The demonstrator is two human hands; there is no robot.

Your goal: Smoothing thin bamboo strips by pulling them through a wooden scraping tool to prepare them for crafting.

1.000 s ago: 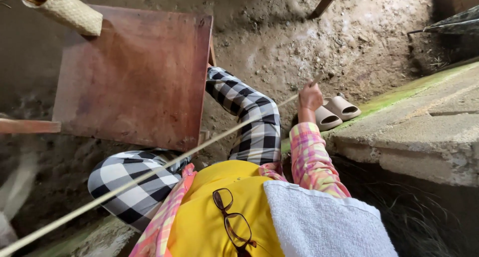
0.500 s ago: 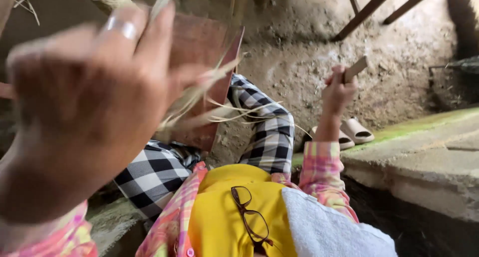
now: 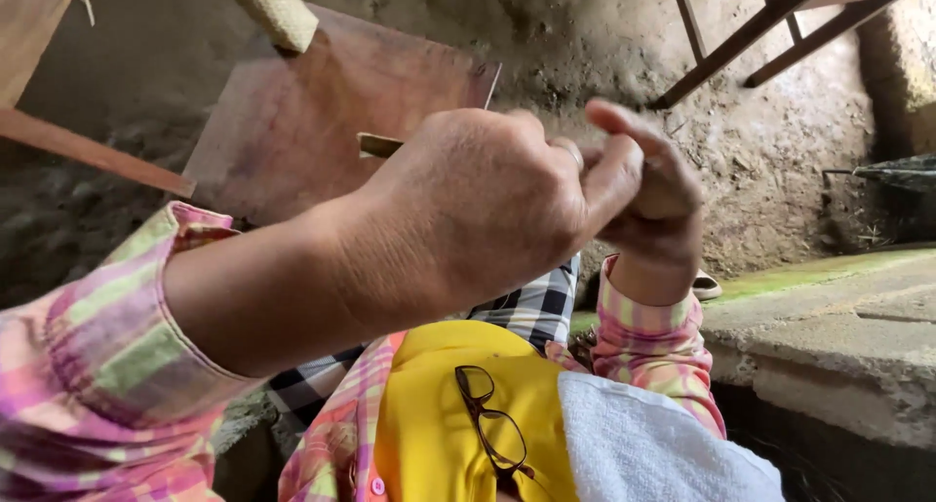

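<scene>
Strip [image 3: 378, 145], one thin tan piece, juts out behind my clenched left hand [image 3: 487, 205]; my right hand [image 3: 651, 205], also fisted, touches it. I count one wooden board [image 3: 322, 112], one pair of glasses [image 3: 492, 426].

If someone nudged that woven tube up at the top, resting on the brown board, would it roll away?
Probably. The woven tube looks round and lies slanted on the flat brown board, so a sideways nudge could roll it. Its hollow, woven build suggests it is light. The rough weave should make it easy to grip.
</scene>
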